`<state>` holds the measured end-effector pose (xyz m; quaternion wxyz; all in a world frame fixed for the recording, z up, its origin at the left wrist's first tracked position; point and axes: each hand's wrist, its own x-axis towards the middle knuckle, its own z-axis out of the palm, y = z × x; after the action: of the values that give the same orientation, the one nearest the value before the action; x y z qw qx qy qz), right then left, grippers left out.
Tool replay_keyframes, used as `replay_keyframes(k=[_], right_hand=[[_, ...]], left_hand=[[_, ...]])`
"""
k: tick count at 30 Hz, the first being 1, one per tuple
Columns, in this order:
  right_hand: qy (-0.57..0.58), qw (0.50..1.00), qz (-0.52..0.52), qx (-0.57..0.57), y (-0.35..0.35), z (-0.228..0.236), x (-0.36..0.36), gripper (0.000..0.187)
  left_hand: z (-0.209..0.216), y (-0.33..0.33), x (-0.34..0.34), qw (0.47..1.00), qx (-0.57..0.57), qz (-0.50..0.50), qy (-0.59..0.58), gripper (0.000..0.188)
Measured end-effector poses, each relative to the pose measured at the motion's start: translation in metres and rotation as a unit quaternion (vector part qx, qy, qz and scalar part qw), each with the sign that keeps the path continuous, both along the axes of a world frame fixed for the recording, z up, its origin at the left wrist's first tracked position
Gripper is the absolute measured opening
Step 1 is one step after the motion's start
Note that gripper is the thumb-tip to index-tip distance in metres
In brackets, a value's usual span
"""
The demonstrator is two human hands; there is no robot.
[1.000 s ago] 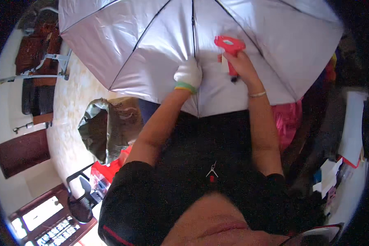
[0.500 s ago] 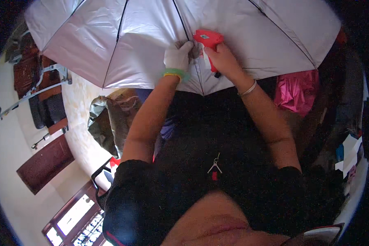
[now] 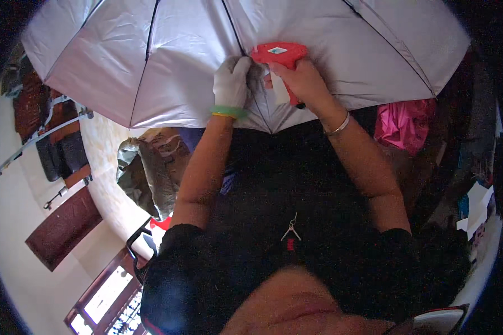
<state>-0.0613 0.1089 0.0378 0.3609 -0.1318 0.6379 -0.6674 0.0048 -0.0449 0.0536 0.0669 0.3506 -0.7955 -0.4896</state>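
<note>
An umbrella canopy (image 3: 190,72), silvery and spread out with dark ribs, fills the top of the view. My left hand (image 3: 231,84), in a white glove with a green and yellow band at the wrist, is closed at the lower end of a black rib (image 3: 232,25), its fingertips pinching the umbrella there. My right hand (image 3: 308,84) is bare and wrapped round the handle of a red pistol-shaped tool (image 3: 282,53) with a white part at the grip. The tool's nose points left, close to my left fingertips. Its exact contact with the cloth cannot be made out.
Shiny pink cloth (image 3: 403,125) lies beyond the canopy's right edge. On the left are an olive-grey crumpled bag (image 3: 151,173) and a metal frame (image 3: 44,131). White paper (image 3: 478,209) shows at the far right.
My left hand has shifted left and slightly down, and the canopy has slid a little the same way. The red tool has moved slightly left and levelled, still in my right hand.
</note>
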Motion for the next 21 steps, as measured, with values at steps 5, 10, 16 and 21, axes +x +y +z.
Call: replay_keyframes(k=[5, 10, 16, 21], right_hand=[[-0.161, 0.986, -0.017, -0.033, -0.001, 0.010, -0.001, 0.030], [-0.057, 0.998, 0.009, -0.022, -0.005, -0.014, -0.004, 0.028], [-0.093, 0.995, 0.016, -0.028, -0.008, -0.002, 0.001, 0.028], [-0.131, 0.990, -0.003, -0.054, -0.005, 0.008, 0.002, 0.028]], left_hand=[[0.000, -0.007, 0.004, 0.980, 0.199, 0.017, 0.013, 0.026], [0.013, 0.003, 0.000, 0.987, 0.163, -0.004, 0.014, 0.028], [-0.011, -0.009, 0.002, 0.987, 0.153, -0.038, 0.039, 0.031], [0.003, -0.002, 0.001, 0.991, 0.121, -0.031, 0.050, 0.033]])
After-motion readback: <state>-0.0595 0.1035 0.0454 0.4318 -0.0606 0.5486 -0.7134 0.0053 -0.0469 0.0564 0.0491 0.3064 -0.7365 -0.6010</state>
